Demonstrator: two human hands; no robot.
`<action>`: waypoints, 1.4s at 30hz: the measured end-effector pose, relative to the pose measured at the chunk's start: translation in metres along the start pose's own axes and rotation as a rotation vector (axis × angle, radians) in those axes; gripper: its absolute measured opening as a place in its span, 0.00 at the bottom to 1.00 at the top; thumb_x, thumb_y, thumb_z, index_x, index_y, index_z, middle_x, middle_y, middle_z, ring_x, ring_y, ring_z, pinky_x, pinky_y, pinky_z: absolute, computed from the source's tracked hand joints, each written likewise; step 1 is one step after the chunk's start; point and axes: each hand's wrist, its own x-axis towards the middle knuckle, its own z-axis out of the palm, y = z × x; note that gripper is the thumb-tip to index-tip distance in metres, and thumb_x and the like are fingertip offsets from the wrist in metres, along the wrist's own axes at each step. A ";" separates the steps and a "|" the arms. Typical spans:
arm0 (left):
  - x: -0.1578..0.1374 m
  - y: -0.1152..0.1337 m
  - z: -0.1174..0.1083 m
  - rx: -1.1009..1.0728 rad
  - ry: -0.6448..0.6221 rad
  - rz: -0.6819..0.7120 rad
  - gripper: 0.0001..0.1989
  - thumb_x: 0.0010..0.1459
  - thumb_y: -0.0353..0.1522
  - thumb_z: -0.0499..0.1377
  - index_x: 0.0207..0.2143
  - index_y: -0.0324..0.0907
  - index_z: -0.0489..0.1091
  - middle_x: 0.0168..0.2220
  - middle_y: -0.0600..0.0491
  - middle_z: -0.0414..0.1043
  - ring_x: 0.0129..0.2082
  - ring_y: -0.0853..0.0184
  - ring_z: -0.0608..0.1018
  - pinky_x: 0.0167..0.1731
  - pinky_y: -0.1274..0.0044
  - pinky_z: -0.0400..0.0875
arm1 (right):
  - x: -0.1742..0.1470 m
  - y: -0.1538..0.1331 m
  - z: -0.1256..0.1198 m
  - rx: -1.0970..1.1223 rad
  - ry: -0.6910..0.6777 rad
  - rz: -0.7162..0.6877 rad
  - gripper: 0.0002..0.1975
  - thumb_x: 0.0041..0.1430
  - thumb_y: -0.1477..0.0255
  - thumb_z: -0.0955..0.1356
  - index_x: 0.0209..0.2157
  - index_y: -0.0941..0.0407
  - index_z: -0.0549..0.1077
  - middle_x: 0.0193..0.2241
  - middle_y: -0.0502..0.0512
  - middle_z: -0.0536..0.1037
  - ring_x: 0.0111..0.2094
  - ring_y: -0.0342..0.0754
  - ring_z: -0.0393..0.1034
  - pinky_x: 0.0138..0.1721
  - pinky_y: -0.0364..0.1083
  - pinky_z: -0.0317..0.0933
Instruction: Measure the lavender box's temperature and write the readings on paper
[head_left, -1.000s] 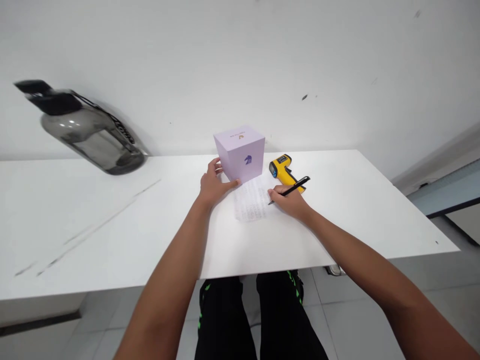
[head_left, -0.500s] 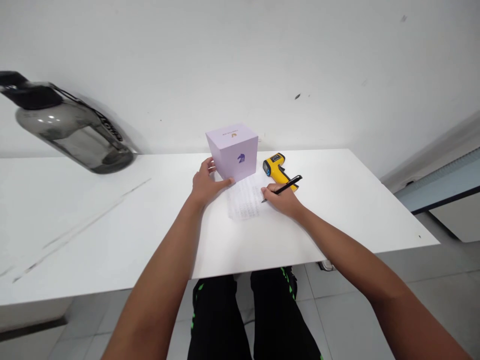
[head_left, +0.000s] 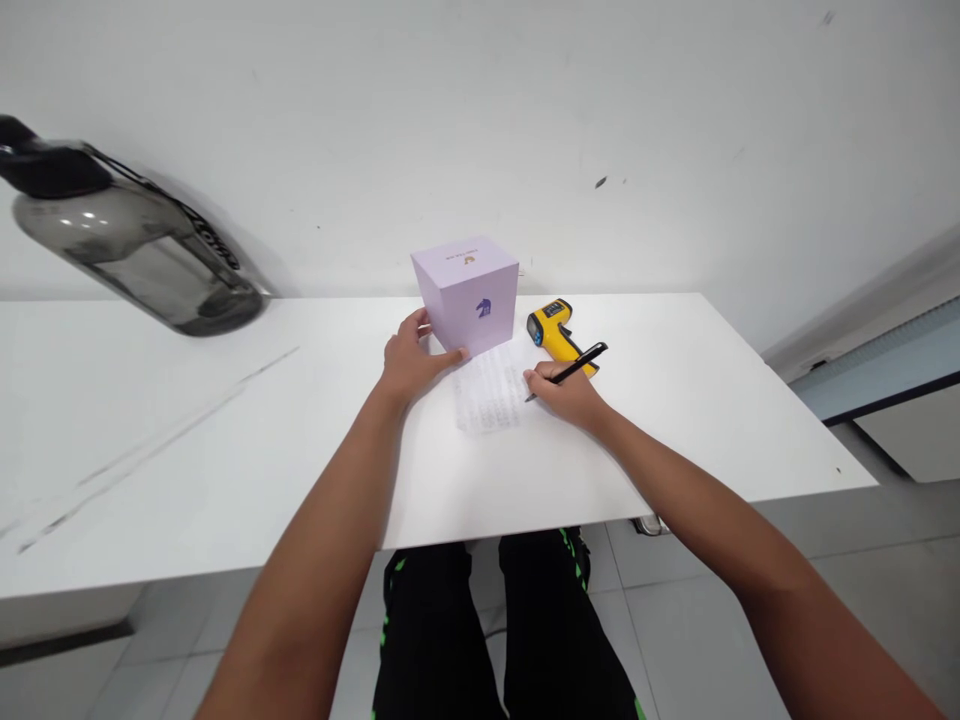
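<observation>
A light purple box (head_left: 476, 300) with a dark horse-head print stands upright on the sheet of written paper (head_left: 487, 395). My left hand (head_left: 416, 355) is wrapped round the box's lower left corner, its thumb along the front bottom edge and the fingers against the left side; parts of the fingers are hidden. In my right hand (head_left: 562, 392) is a black pen (head_left: 585, 362), gripped in a writing hold with its tip down at the paper's right edge. Just behind that hand lies a yellow infrared thermometer gun (head_left: 556, 330), its handle partly covered by the hand and pen.
On the left, a grey see-through water bottle (head_left: 142, 245) with a black lid and strap stands near the wall (head_left: 360, 130). The white table (head_left: 225, 450) runs along this wall, its front edge above my legs. A blue-grey surface (head_left: 892, 365) is beyond the right end.
The view has tilted slightly, so most things appear a little higher. Both hands keep their places at the box and paper, and the pen stays in the same grip.
</observation>
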 end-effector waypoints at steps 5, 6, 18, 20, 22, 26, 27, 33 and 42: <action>0.001 -0.003 0.000 -0.001 -0.005 0.020 0.49 0.37 0.42 0.78 0.63 0.51 0.66 0.66 0.45 0.69 0.65 0.48 0.72 0.64 0.56 0.66 | 0.000 0.001 0.000 0.017 0.004 -0.008 0.23 0.59 0.57 0.66 0.19 0.51 0.52 0.19 0.46 0.57 0.25 0.43 0.52 0.30 0.47 0.56; 0.001 -0.002 0.000 0.000 -0.007 0.019 0.49 0.37 0.42 0.78 0.63 0.51 0.66 0.66 0.45 0.69 0.65 0.48 0.72 0.64 0.56 0.66 | 0.000 0.001 0.000 0.021 0.008 -0.006 0.23 0.59 0.56 0.66 0.19 0.51 0.52 0.19 0.47 0.58 0.25 0.44 0.54 0.30 0.47 0.56; -0.003 0.006 -0.002 0.020 -0.021 -0.012 0.48 0.39 0.43 0.77 0.63 0.50 0.65 0.66 0.45 0.68 0.66 0.49 0.72 0.64 0.58 0.67 | 0.000 0.004 0.002 0.019 0.066 -0.006 0.22 0.60 0.56 0.66 0.18 0.52 0.58 0.19 0.48 0.62 0.26 0.45 0.59 0.30 0.47 0.59; -0.002 0.006 -0.002 0.020 -0.025 -0.015 0.48 0.39 0.43 0.77 0.63 0.50 0.65 0.66 0.46 0.68 0.66 0.49 0.72 0.64 0.58 0.67 | 0.000 0.004 0.002 0.025 0.067 -0.011 0.22 0.60 0.56 0.66 0.18 0.52 0.58 0.19 0.48 0.62 0.26 0.46 0.59 0.30 0.47 0.59; -0.002 0.005 -0.002 0.021 -0.024 -0.020 0.49 0.39 0.43 0.77 0.63 0.50 0.65 0.66 0.46 0.68 0.66 0.49 0.72 0.63 0.58 0.67 | 0.000 0.004 0.002 0.029 0.068 -0.012 0.22 0.59 0.56 0.66 0.18 0.52 0.57 0.19 0.48 0.61 0.26 0.45 0.59 0.30 0.47 0.60; -0.001 0.002 -0.001 0.027 -0.019 -0.014 0.49 0.39 0.44 0.77 0.64 0.50 0.65 0.66 0.46 0.68 0.65 0.49 0.72 0.63 0.58 0.67 | 0.000 0.003 0.002 0.027 0.070 -0.012 0.22 0.59 0.55 0.65 0.18 0.52 0.58 0.19 0.48 0.61 0.26 0.45 0.59 0.30 0.47 0.60; -0.001 0.001 -0.001 0.028 -0.017 -0.008 0.49 0.39 0.44 0.77 0.64 0.50 0.65 0.66 0.46 0.69 0.65 0.49 0.72 0.63 0.58 0.67 | 0.000 0.003 0.002 0.026 0.071 -0.014 0.22 0.59 0.55 0.65 0.18 0.52 0.58 0.19 0.48 0.61 0.26 0.45 0.59 0.30 0.47 0.59; 0.001 -0.003 0.000 0.028 -0.009 0.013 0.49 0.38 0.44 0.77 0.63 0.50 0.65 0.66 0.46 0.69 0.65 0.49 0.73 0.63 0.57 0.67 | 0.000 0.002 0.003 0.027 0.079 -0.011 0.22 0.59 0.56 0.65 0.18 0.52 0.59 0.19 0.47 0.61 0.25 0.45 0.58 0.29 0.46 0.58; 0.000 -0.001 -0.001 0.026 -0.018 -0.001 0.49 0.39 0.44 0.77 0.63 0.51 0.65 0.66 0.46 0.68 0.66 0.48 0.71 0.63 0.57 0.67 | -0.001 0.001 0.002 -0.040 0.076 -0.035 0.24 0.62 0.52 0.66 0.20 0.53 0.65 0.20 0.48 0.65 0.25 0.45 0.60 0.29 0.46 0.57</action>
